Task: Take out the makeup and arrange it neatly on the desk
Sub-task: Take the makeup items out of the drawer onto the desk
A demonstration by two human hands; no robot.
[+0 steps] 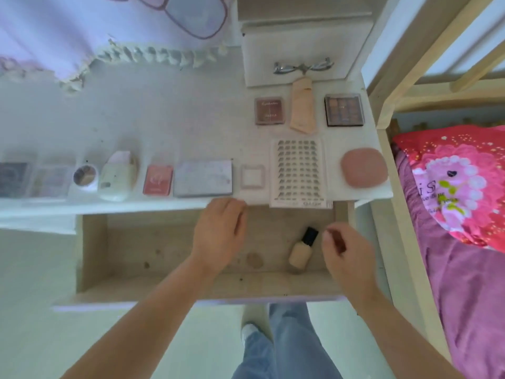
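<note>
Foundation bottle lies near the drawer's right wall, between empty, loosely curled hands.

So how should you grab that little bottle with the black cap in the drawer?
Grab the foundation bottle around its wide beige body, probably from above with the right hand, fingers on its two long sides. It lies flat on the drawer floor, cap pointing away, so the narrow cap offers less to hold.

I see foundation bottle in open drawer, just left of my loosely curled, empty right hand, left hand further left.
</note>
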